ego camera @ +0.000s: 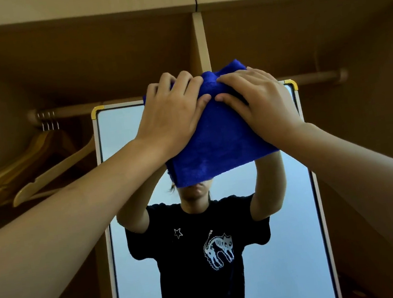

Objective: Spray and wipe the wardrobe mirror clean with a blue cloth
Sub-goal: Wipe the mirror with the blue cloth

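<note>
Both hands press a blue cloth (214,141) flat against the top edge of the wardrobe mirror (119,139), in the middle between its two gold corners. The left hand (173,113) and right hand (256,101) lie side by side with fingers curled over the cloth's bunched top. The glass below shows a black shirt with a cat drawing. Wooden hangers (31,170) hang on the rail (70,111) left of the mirror.

honestly there's no readable text, brand or number anywhere you're looking. the closest thing is the black t-shirt (200,261) reflected in the mirror (119,139), and that's only a cat drawing and a star.
</note>
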A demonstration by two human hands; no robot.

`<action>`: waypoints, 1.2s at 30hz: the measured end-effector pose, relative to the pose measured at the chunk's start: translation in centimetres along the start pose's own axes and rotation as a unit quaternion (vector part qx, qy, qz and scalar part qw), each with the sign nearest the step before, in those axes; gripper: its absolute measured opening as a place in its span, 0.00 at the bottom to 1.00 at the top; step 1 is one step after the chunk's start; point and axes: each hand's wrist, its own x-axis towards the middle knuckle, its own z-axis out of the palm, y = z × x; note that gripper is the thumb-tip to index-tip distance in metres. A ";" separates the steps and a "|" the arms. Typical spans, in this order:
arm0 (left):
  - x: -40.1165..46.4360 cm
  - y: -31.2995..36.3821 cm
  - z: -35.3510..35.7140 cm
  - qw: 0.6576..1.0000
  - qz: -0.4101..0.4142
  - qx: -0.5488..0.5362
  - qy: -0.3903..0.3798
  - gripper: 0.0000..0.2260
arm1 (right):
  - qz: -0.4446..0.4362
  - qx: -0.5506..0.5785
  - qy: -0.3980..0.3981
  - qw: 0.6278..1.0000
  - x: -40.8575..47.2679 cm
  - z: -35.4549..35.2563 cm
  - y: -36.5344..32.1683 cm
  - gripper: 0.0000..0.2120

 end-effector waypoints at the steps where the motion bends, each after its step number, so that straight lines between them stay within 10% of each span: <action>1: 0.4 0.6 0.2 1.000 0.002 -0.001 -0.003 0.19 | 0.007 -0.007 -0.007 1.000 -0.2 -0.4 0.5 0.15; 36: 0.3 -0.8 -0.4 0.998 -0.002 0.056 -0.027 0.21 | 0.051 -0.012 0.035 0.998 0.0 1.4 -1.6 0.14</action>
